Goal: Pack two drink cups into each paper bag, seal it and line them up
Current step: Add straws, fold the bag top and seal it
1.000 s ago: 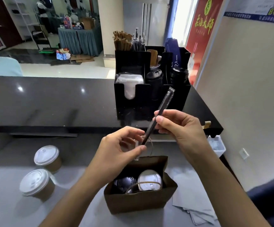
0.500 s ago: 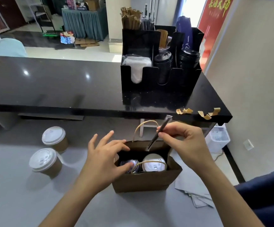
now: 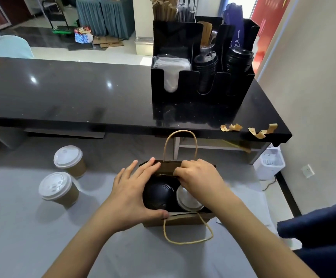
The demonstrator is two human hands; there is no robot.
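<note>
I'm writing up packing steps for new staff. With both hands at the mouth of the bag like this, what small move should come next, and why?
Probably fold the far rim over toward the near one. The paper bag already holds a black-lidded cup and a white-lidded cup, its mouth is open, the right hand pinches the far rim, and the left hand spans the opening.
</note>
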